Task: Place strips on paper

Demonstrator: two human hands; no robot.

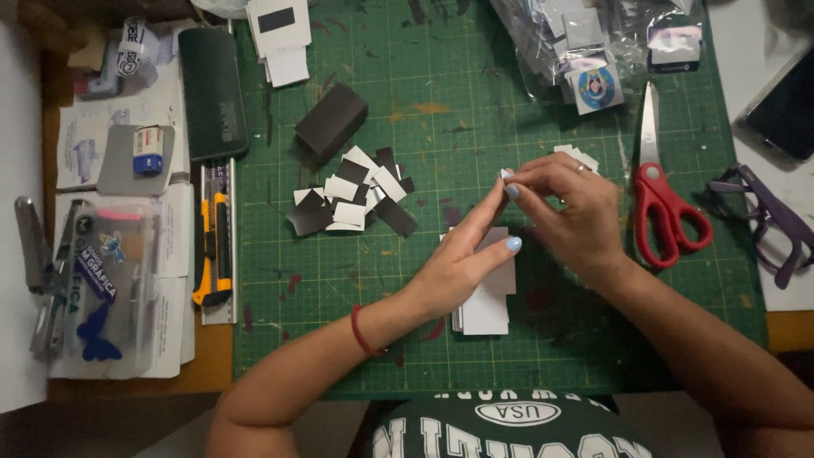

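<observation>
Above the green cutting mat (475, 119), the left hand (462, 254) and the right hand (570, 212) meet. The fingers of both are closed in a pinch on one small white piece (506, 173), held in the air over a stack of white and grey cards (490, 298). A heap of black and white pieces (352, 202) lies to the left, and red scissors (661, 191) lie just beside the right hand.

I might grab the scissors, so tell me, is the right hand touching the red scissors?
Apart. In the head view a strip of green cutting mat shows between the right hand and the red scissors, which lie flat beside it.
</observation>
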